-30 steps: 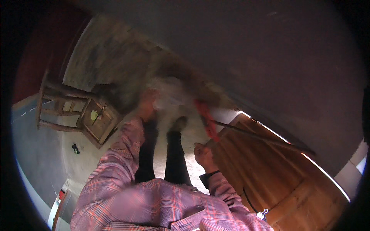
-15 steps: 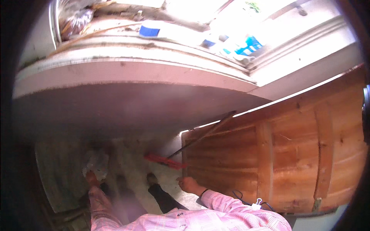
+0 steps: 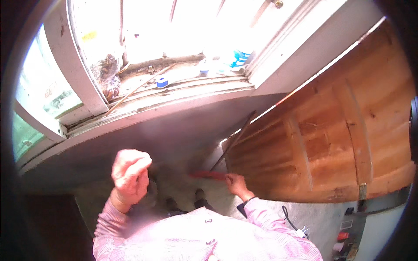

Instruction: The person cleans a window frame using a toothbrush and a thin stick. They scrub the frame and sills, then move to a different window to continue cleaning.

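Observation:
My left hand (image 3: 132,177) is raised in front of the grey wall below the window, its fingers curled together. Whether anything lies inside them is hidden. Lower and to the right, my right hand (image 3: 237,185) has loosely closed fingers, with nothing seen in them. In the view it overlaps the right end of a broom's red head (image 3: 208,175); I cannot tell whether they touch. The broom's dark pole (image 3: 235,141) leans up toward the edge of a wooden door.
The wooden door (image 3: 322,148) fills the right side. On the sill lie a blue-and-white round container (image 3: 162,82), a blue-and-white packet (image 3: 239,58), a thin stick (image 3: 141,88) and a clear plastic bag (image 3: 108,78). A black cord (image 3: 287,217) hangs beside my right sleeve.
My left hand has risen from low by a whitish plastic bag, which I can no longer make out. The view has turned, showing more window on the left. My right hand stays loosely curled.

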Motion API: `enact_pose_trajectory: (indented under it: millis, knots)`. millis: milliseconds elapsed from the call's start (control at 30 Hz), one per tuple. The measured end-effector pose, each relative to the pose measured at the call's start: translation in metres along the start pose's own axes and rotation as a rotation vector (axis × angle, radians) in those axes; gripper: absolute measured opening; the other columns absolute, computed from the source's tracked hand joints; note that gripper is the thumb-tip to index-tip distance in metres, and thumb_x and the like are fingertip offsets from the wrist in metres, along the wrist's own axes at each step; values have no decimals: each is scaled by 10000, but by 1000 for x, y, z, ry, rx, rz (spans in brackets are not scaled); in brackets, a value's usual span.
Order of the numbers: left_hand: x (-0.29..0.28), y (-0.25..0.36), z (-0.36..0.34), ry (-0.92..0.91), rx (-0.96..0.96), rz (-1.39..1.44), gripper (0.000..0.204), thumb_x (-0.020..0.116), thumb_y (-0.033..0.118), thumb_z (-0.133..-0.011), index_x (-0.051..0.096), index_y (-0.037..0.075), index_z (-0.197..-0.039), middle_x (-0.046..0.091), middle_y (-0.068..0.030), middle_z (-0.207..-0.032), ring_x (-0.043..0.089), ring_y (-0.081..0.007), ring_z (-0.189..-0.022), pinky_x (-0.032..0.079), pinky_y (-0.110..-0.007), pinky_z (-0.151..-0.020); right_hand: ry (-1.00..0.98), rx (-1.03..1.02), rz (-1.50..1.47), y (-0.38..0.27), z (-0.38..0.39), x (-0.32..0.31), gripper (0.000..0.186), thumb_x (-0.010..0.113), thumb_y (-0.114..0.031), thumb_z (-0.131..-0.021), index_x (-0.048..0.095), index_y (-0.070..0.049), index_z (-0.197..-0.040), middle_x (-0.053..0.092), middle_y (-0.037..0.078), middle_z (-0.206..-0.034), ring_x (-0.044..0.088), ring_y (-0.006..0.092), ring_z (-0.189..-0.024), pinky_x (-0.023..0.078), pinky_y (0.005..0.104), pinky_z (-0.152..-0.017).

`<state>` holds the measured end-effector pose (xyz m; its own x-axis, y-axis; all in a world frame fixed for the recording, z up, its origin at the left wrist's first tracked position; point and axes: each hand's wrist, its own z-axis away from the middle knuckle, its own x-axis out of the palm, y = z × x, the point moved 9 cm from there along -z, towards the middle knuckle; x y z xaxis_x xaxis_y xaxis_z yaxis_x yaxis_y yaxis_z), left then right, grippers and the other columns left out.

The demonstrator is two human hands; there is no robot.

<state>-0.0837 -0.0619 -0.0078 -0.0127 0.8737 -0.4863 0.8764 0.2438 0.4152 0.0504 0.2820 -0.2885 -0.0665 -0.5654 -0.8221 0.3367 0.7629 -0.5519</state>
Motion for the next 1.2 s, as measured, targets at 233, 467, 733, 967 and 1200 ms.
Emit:
enact_pose_trajectory:
  millis: [233,467,733,967,1200]
  knots:
    - [-39,-13,-81,143,174,-332,206,599,-104,-783,620,-24,-972,604,-158,-865,597,-311,-798,487,-386,-733,415,-115,-345,-95,-50,-154,163,603,-101,-877,680,11,-967,700,143,-844,679,226,-727,528,349,-662]
    - [-45,-45,-65,343,54,-232,205,580,-99,-797,605,-21,-985,593,-146,-823,603,-286,-756,490,-348,-705,459,-671,-45,-273,-87,-261,127,617,-18,-880,679,-4,-989,646,41,-775,570,77,-615,472,229,-565]
    - [-54,-42,-58,425,128,-224,241,568,-104,-783,576,-26,-1011,597,-151,-846,597,-290,-754,494,-356,-697,119,-944,411,-392,-150,-172,328,577,-66,-816,621,-111,-1137,656,125,-997,646,320,-899,519,407,-766]
    - [-56,-45,-60,421,124,-157,242,577,-92,-781,582,-32,-1015,593,-161,-853,589,-301,-759,490,-371,-699,80,-1047,516,-407,-163,-151,273,595,-138,-830,604,-124,-1102,651,119,-929,644,311,-866,514,412,-743]
    - [-58,-45,-58,426,143,-159,277,576,-104,-768,580,-37,-1037,584,-161,-849,581,-304,-752,481,-379,-690,485,-775,161,-390,-125,-289,201,696,-105,-771,649,-27,-950,681,126,-702,688,212,-640,542,315,-598]
